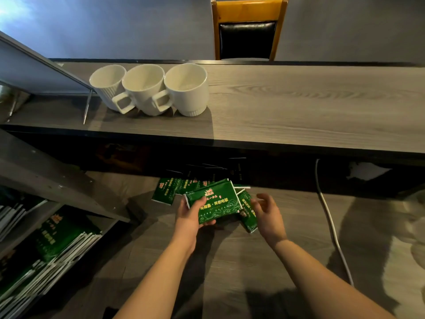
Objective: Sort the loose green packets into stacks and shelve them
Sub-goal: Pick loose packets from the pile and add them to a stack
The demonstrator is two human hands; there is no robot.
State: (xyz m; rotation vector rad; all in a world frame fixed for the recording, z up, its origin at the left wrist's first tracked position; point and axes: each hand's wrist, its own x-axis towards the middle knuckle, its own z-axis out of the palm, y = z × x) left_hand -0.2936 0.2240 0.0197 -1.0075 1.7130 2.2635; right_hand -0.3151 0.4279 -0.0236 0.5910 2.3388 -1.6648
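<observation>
My left hand (190, 216) grips a green packet (217, 202) by its left end, thumb on top, and holds it tilted above the lower wooden surface. My right hand (268, 214) hovers just right of it with fingers loosely spread, next to another green packet (248, 217) lying underneath. More loose green packets (166, 191) lie spread behind, partly in shadow under the upper counter. A stack of green packets (59, 236) sits on a shelf at the lower left.
Three white mugs (147, 88) stand on the upper wooden counter (299, 107). A wooden chair (248, 28) stands behind it. A white cable (328, 217) runs down the right side. A slanted shelf panel (46, 171) is at left.
</observation>
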